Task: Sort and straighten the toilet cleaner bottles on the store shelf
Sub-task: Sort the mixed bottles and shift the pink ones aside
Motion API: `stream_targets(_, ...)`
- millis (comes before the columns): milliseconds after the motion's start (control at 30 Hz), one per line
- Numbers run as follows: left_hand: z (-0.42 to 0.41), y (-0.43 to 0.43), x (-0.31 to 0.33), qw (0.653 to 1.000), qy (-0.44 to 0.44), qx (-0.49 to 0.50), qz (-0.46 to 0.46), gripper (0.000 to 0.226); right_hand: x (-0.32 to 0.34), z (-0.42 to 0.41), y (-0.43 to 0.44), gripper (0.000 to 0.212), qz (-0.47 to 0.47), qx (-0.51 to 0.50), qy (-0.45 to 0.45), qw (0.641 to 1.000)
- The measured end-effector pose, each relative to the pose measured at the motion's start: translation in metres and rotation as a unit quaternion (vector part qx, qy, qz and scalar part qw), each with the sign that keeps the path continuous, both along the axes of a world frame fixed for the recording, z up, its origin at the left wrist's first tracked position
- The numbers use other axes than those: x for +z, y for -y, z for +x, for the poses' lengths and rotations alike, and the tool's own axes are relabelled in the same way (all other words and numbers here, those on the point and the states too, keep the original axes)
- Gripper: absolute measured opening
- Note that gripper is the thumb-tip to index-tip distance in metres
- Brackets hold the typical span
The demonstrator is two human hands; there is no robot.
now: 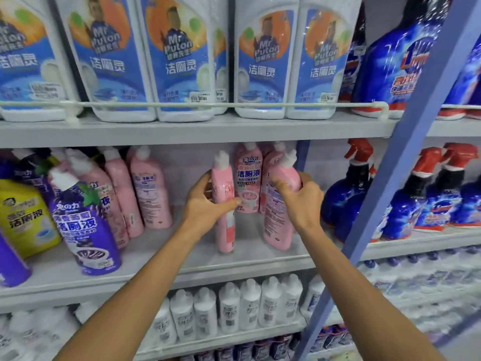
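On the middle shelf (161,264) my left hand (205,204) grips a pink toilet cleaner bottle (225,230) that stands side-on. My right hand (302,201) grips a second pink bottle (277,230), its back label facing me and its white cap leaning right. Behind them a third pink bottle (247,178) faces front. Further left stand more pink bottles (149,188), some turned backward, a leaning purple bottle (86,220) and a yellow bottle (23,217).
Large white Mr Puton bottles (177,58) fill the shelf above behind a rail. Small white bottles (250,306) line the shelf below. A blue upright post (385,194) runs close to my right arm, with blue spray bottles (348,194) beyond it.
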State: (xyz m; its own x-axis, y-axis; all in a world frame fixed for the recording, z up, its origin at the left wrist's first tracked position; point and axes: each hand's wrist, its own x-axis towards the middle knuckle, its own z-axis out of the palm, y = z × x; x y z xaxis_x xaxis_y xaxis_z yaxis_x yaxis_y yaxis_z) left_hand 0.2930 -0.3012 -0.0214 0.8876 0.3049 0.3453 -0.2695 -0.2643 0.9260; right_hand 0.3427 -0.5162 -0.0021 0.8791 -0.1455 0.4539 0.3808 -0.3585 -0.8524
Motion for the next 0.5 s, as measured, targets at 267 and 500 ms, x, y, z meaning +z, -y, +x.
stream_targets(267, 0.034, 0.008, -0.016, 0.997, -0.027, -0.06, -0.037, 0.071, -0.019, 0.012, -0.011, 0.045, 0.015, -0.005, -0.037, 0.999)
stream_targets(500, 0.034, -0.007, -0.028, 0.996, -0.056, -0.069, -0.019, 0.068, -0.029, 0.014, 0.017, 0.043, 0.081, 0.192, -0.089, 0.974)
